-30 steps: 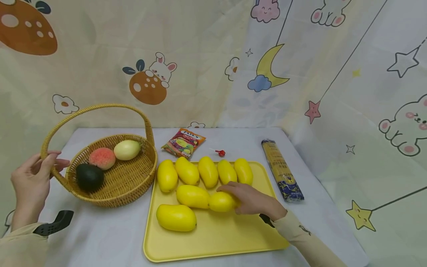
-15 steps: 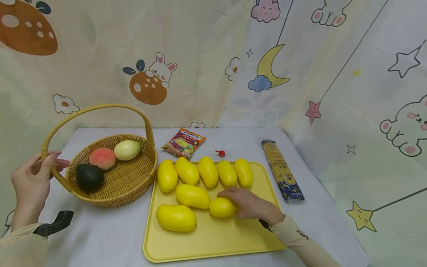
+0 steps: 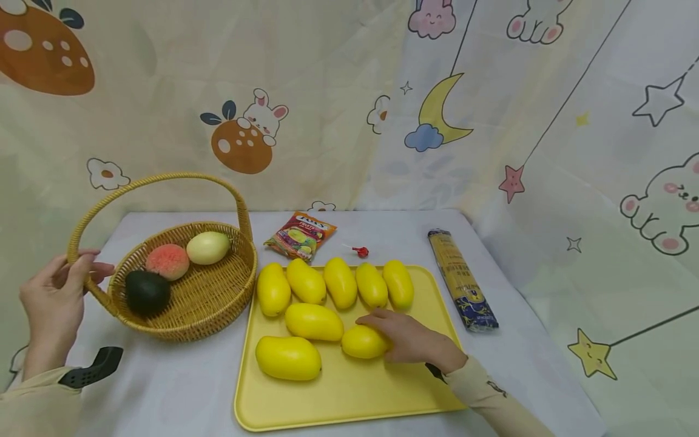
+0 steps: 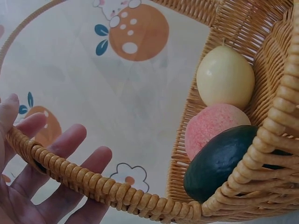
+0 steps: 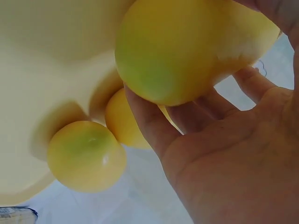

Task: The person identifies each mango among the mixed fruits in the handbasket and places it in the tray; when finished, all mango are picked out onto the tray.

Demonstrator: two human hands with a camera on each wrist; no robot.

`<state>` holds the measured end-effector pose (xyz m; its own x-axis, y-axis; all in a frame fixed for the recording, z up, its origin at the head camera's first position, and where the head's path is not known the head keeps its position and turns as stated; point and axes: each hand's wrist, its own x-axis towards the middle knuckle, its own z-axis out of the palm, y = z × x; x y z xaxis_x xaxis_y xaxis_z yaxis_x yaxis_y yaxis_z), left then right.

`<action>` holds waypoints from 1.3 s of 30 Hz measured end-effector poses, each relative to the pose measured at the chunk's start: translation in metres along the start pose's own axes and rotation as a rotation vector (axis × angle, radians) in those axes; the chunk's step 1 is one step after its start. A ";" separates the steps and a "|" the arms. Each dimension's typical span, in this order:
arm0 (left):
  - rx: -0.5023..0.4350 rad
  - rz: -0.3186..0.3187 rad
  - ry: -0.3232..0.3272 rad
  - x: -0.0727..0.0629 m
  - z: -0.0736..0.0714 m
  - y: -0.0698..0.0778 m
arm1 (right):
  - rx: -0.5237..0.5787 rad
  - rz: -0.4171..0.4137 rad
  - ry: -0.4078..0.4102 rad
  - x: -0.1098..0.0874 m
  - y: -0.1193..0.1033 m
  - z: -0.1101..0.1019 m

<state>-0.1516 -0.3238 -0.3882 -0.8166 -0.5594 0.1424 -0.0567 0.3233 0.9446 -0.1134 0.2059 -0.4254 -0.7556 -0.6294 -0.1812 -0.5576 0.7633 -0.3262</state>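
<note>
My right hand (image 3: 409, 337) grips a yellow mango (image 3: 363, 342) over the yellow tray (image 3: 349, 400); in the right wrist view its fingers and thumb lie around the fruit. Left of it lies another mango (image 3: 314, 321), end towards the held one. A row of several mangoes (image 3: 341, 283) lines the tray's far side, and one mango (image 3: 288, 358) lies nearer on the left. My left hand (image 3: 54, 303) holds the handle (image 4: 93, 182) of a wicker basket (image 3: 213, 309). Inside are a dark green avocado (image 3: 147, 292), a pink peach (image 3: 167, 261) and a pale yellow-green fruit (image 3: 209, 247).
Behind the tray lie an orange candy bag (image 3: 300, 235) and a red lollipop (image 3: 360, 251). A long pack of noodles (image 3: 462, 279) lies right of the tray. A printed cloth (image 3: 327, 121) hangs behind the white table (image 3: 175, 388).
My right hand and its mango have shifted slightly towards me, separating a little from the mango on the left. My left hand stays at the basket handle.
</note>
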 end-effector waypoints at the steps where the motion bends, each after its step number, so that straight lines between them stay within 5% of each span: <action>1: 0.001 -0.007 0.005 0.000 0.001 0.000 | 0.001 0.001 0.001 0.000 0.000 -0.001; 7: 0.021 -0.003 0.011 0.003 0.002 0.002 | 0.005 0.012 0.002 0.000 -0.001 -0.004; 18: 0.040 0.115 -0.072 0.013 -0.012 -0.001 | 0.095 0.042 0.003 0.004 0.001 -0.009; 28: 0.056 0.204 0.080 0.011 -0.008 0.030 | 0.181 0.058 0.010 0.010 -0.001 -0.012; 33: 0.126 0.365 0.149 -0.006 0.002 0.048 | 0.172 0.046 0.029 0.011 -0.001 -0.014; 39: 0.134 0.712 0.218 -0.028 0.018 0.061 | 0.167 0.031 0.064 0.012 0.001 -0.014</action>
<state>-0.1425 -0.2745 -0.3402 -0.5508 -0.3142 0.7732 0.3611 0.7455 0.5602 -0.1278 0.2007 -0.4145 -0.7946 -0.5917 -0.1359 -0.4731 0.7438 -0.4722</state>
